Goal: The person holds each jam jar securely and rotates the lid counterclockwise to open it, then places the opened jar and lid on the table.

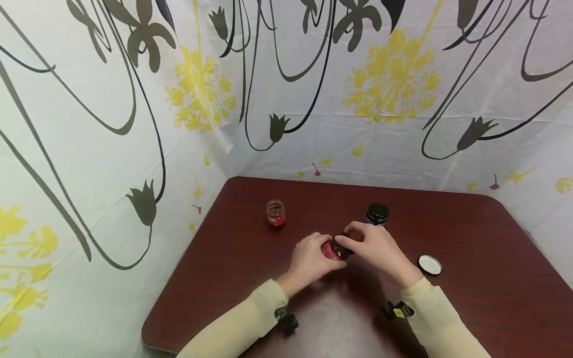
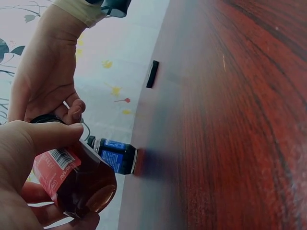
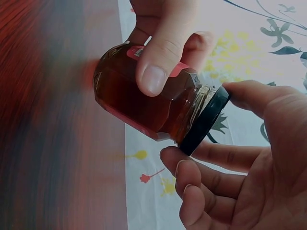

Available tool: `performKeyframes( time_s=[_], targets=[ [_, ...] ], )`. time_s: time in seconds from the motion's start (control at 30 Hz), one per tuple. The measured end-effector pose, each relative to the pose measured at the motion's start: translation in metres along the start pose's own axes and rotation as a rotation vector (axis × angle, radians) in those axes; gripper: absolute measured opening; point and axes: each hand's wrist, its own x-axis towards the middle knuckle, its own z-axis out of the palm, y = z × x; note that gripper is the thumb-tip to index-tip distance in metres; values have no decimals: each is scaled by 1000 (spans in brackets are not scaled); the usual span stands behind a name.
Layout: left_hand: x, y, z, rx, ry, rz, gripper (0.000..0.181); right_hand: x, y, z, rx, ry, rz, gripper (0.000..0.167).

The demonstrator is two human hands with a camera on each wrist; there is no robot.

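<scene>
My left hand grips a faceted glass jar with a red label and dark amber contents. The jar is tilted above the table, its base pointing toward the left in the right wrist view. On its mouth sits a black lid, with some of the glass neck showing below the rim. My right hand pinches that lid at its edge between thumb and fingers. Just beyond the right hand stands a jar with a blue label and black lid, also seen in the left wrist view.
A lidless glass jar with a red label stands at the back left of the dark red table. To the right of my right hand, a loose lid lies with its white inside up. A patterned cloth hangs behind the table.
</scene>
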Motion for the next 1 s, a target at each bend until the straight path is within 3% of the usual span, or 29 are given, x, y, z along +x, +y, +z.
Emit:
performKeyframes(
  time_s=[0.2, 0.57, 1.0],
  targets=[
    [-1, -1, -3, -32, -22, -17, 55, 0, 1, 0, 38, -18, -8, 33],
    [-2, -12, -8, -75, -22, -80, 53, 0, 0, -1, 91, -46, 33, 41],
    [-7, -21, -11, -90, 22, -110, 60, -3, 6, -1, 128, -27, 37, 38]
  ],
)
